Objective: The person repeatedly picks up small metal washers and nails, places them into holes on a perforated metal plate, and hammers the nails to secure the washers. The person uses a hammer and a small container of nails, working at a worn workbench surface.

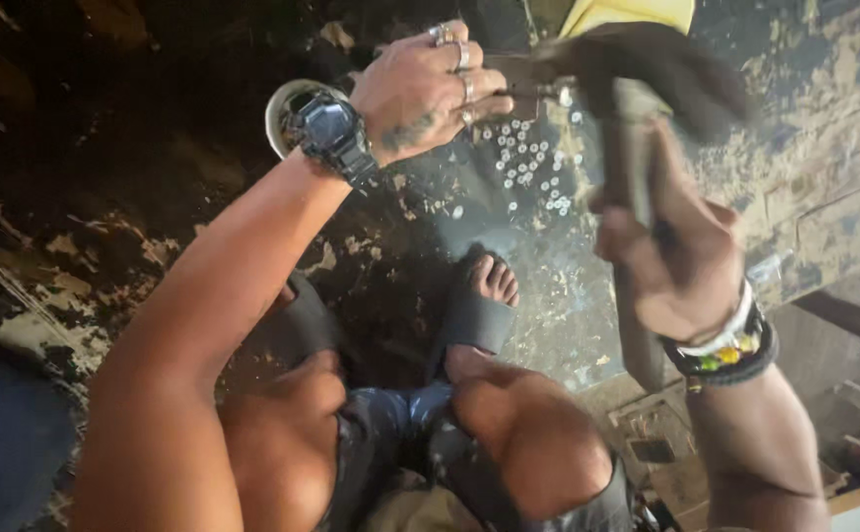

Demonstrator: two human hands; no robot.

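Note:
My left hand (420,89), with several rings and a black wristwatch (329,133), is at the top centre. Its fingers pinch a small dark piece (528,81) against the worn floor. My right hand (681,266), with beaded bracelets on the wrist, grips the wooden handle of a hammer (635,167). The hammer's dark head is blurred and sits just right of the left hand's fingers. Many small pale tacks (533,163) lie scattered on the floor below the piece, between the two hands.
A white round bowl (277,108) lies partly hidden behind my left wrist. My foot in a dark sandal (484,305) rests on the peeling floor, with my bare knees below it. A yellow object (627,14) is at the top edge. Wooden scraps lie at the lower right.

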